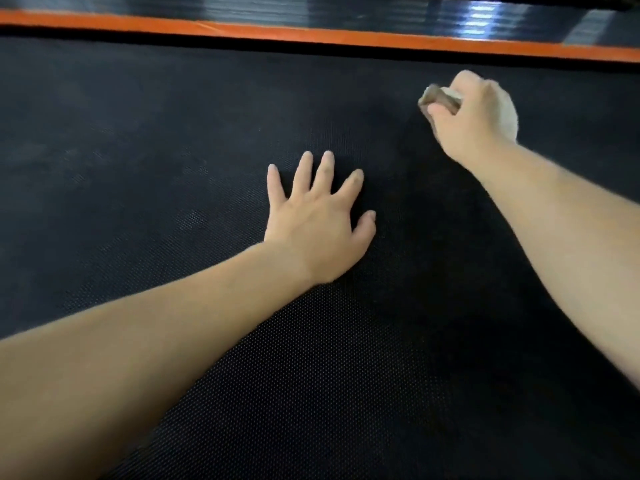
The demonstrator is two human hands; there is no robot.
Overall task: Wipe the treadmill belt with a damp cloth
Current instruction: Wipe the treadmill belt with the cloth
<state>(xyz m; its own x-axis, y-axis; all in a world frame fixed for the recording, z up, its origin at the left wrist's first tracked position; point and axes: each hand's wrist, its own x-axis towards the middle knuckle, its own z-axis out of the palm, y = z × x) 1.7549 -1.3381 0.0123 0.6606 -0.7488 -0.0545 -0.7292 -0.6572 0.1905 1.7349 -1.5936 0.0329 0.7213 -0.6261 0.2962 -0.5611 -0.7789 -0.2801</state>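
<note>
I see the right hand (464, 123) clenching the cloth (509, 116); the left hand (318, 220) lies flat, fingers spread, on the belt (138, 133) (maybe damp): I fear it slips or leaves prints

black dotted belt (346, 358), orange strip (311, 32), seemingly whitish cloth (509, 116)

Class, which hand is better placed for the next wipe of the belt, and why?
Right: the right hand grips the cloth on the belt; the left hand lies flat, empty.
</note>
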